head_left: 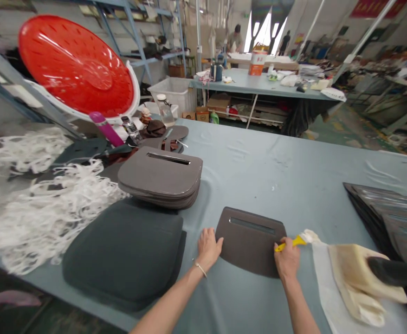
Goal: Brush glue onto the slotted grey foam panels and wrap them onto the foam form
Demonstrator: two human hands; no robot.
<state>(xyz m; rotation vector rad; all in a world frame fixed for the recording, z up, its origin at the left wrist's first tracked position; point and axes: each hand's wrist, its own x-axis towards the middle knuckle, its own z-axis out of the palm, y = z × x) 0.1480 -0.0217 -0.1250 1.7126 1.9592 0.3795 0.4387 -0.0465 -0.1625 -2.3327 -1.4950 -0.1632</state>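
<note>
Our left hand [208, 248] is lying spread on the desk [276, 171], its grip wide and holding nothing, fingertips touching the left edge of the grey panel [250, 241], while our right hand [287, 260] is wrapping its grip tight around the yellow-handled tool [288, 243] at the panel's right edge. That desk, broad and covered in pale blue-grey cloth, is carrying everything we are looking at. A big tangle of white strips [46, 218] is sprawling over its left side, and just right of it a dark cushion [125, 253] is lying flat, near our left hand but apart from it. Behind the strips a red basin [74, 65] is standing tilted on its rim. At the far right, black sheets [387, 208] are lying stacked along the desk's edge. Just beyond the cushion, a stack of grey panels [161, 176] is sitting with its slot on the far side. The single grey panel, slotted near its far edge too, is lying flat between our hands, right in front of us. A white cloth [323, 269] is lying just right of our right hand, with a cream pad [356, 273] resting on it. The tool's pale tip is pointing right, reaching the cloth's far corner.
</note>
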